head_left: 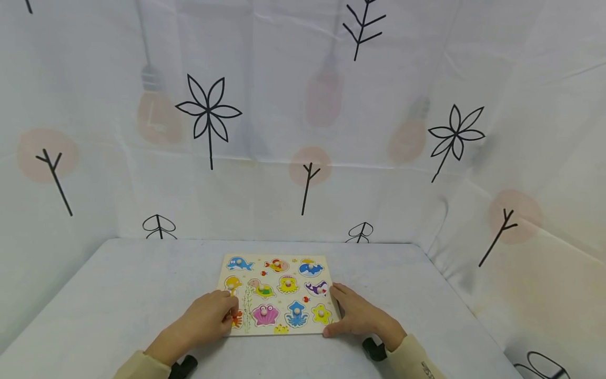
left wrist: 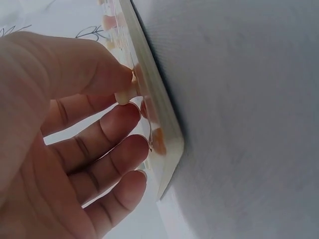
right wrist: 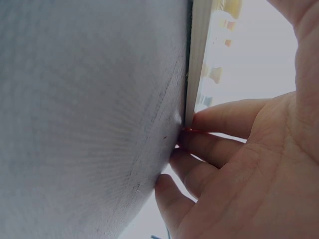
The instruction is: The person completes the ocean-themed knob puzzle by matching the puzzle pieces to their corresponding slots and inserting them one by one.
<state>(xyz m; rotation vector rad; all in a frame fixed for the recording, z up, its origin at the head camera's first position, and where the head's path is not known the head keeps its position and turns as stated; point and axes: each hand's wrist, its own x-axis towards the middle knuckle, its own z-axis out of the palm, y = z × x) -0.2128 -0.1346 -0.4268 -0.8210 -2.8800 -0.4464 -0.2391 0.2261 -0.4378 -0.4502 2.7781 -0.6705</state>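
A wooden peg puzzle board (head_left: pixel 258 330) with sea-animal pieces lies flat on the table. At its lower left corner my left hand (head_left: pixel 210 316) is over the red crab piece (head_left: pixel 238 319), partly covering it. In the left wrist view, thumb and index finger pinch a small wooden knob (left wrist: pixel 125 94); the other fingers are bent loosely near the board's face. My right hand (head_left: pixel 357 313) rests at the board's right side, its thumb by the lower right corner and fingertips on the edge. The right wrist view has those fingers extended, touching the board edge (right wrist: pixel 198 59) and the table.
Other knobbed pieces sit in the board, among them a pink shell (head_left: pixel 265 315), a blue squid (head_left: pixel 296 315) and a yellow starfish (head_left: pixel 321 313). A pale cloth covers the table (head_left: pixel 142 284). Behind it hangs a printed curtain (head_left: pixel 265 200).
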